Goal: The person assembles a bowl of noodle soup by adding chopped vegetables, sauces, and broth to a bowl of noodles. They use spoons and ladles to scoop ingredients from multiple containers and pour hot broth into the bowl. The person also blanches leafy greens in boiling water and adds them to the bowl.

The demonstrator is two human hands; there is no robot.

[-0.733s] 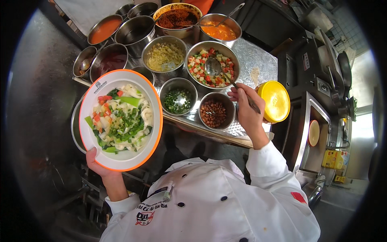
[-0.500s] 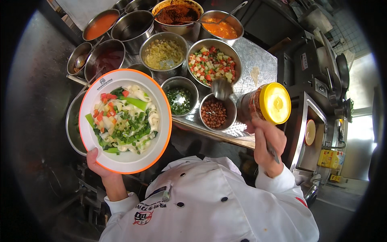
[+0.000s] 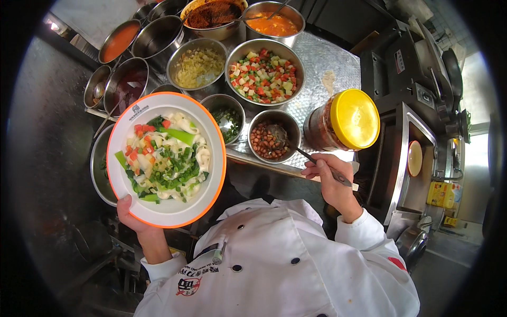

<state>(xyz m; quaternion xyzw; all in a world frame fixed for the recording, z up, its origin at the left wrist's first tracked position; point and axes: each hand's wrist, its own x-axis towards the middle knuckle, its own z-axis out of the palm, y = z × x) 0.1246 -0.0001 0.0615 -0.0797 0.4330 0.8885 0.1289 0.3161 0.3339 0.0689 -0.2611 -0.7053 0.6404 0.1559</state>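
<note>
My left hand [image 3: 132, 214] grips the lower left rim of a white bowl [image 3: 203, 203] with an orange edge. In it lie pale wide noodles [image 3: 202, 158], green leaves, chopped scallion [image 3: 171, 169] and red and white vegetable cubes. My right hand [image 3: 332, 179] is closed around the dark handle of a metal spoon [image 3: 309, 157]. The spoon's head rests among the peanuts [image 3: 261, 141] in a small steel bowl. Beside that bowl stands a jar [image 3: 322, 127] with a yellow lid, just beyond my right hand.
Steel pots surround the work: diced vegetables [image 3: 264, 76], chopped pickles [image 3: 198, 67], scallions [image 3: 228, 124], an orange egg sauce [image 3: 269, 25] and a dark chili paste [image 3: 211, 15]. The metal counter [image 3: 330, 58] ends in front of me. A sink [image 3: 417, 185] lies at the right.
My right hand has moved down and left, lowering the spoon from above the diced vegetables into the peanuts. The bowl in my left hand has barely shifted.
</note>
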